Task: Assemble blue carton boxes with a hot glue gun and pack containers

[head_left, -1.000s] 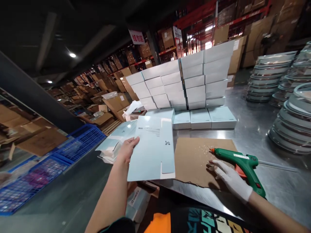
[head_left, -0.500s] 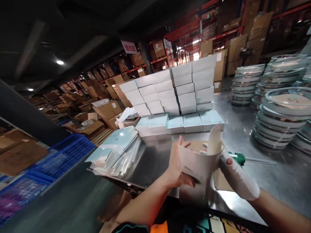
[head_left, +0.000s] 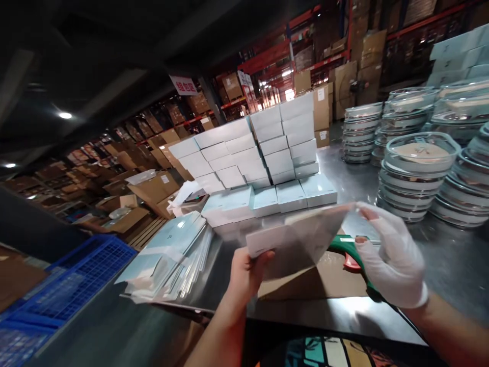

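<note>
The bare left hand (head_left: 246,270) grips the near left corner of a flat pale carton blank (head_left: 294,239), with the thumb on top and the fingers under it. The right hand (head_left: 391,255), in a white glove, pinches the far right edge of the same blank between thumb and fingers. The blank hangs in the air just above the brown cardboard sheet (head_left: 324,280), tilted and partly bent, so it seems that the folding of the blank into a box shape is the step in hand.

The green glue gun (head_left: 349,250) lies on the cardboard sheet, under the blank and near the right hand; no hand holds it. To the left of the cardboard sheet a loose pile of more flat blanks (head_left: 171,252) lies on the steel desk (head_left: 451,260). Behind the cardboard sheet stands a wall of finished pale boxes (head_left: 263,153), and to the right of it are stacks of round lidded trays (head_left: 416,173).

In my judgement, the next move calls for both hands to press the panels along their creases, with the edges kept in line.
</note>
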The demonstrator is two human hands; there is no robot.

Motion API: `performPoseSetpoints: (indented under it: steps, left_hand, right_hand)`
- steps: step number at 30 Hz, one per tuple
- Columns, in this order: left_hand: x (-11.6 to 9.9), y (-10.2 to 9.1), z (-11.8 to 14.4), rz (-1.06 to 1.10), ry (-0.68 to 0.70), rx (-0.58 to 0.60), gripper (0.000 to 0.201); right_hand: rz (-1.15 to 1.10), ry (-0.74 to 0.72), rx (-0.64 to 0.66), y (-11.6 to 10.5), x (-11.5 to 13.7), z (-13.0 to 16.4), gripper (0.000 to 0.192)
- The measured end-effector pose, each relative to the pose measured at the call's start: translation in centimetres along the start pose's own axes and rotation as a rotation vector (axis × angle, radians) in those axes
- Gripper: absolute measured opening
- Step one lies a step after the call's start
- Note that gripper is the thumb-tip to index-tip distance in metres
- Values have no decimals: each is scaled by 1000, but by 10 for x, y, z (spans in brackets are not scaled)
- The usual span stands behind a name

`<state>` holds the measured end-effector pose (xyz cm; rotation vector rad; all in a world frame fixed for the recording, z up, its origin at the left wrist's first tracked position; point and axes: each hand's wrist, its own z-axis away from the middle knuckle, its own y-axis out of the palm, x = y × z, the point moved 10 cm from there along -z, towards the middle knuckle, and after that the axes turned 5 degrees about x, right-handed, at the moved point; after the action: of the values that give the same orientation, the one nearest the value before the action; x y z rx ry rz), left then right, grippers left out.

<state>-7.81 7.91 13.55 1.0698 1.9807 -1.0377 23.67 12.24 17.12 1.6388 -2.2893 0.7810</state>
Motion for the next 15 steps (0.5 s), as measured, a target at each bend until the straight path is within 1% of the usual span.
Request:
performPoseSetpoints:
  steps: [2, 3, 5, 7, 8, 10, 12, 13, 14, 15]
  left_hand:
    - [-19, -6, 3, -63, 116, 32, 30]
    - [-31, -7, 5, -82, 193, 60, 25]
    - [-56, -4, 11, -103, 363, 155, 19]
    - [-78, 2, 18, -122, 512, 248, 22]
    - [-86, 4, 21, -139, 562, 271, 23]
    - [-92, 7, 24, -188, 595, 279, 19]
    - [-92, 9, 26, -231, 592, 281, 15]
    - [-91, 11, 26, -245, 587, 293, 14]
    - [-89, 12, 27, -255, 591, 312, 14]
    - [-88, 14, 28, -267, 604, 336, 15]
  right_hand:
    - [102, -170, -9, -11, 25, -3, 63]
    - [144, -224, -5, -15, 33, -5, 64]
    - [229, -296, -10, -19, 44, -7, 58]
    - [280, -344, 12, -15, 50, -6, 46]
    - [287, -356, 25, -12, 51, -5, 42]
    - [312, -336, -19, -11, 51, -2, 41]
    - [359, -286, -111, -16, 49, 0, 40]
    - [368, -274, -133, -18, 49, 1, 37]
    - [351, -278, -125, -18, 49, 1, 32]
    - [307, -288, -86, -15, 49, 0, 27]
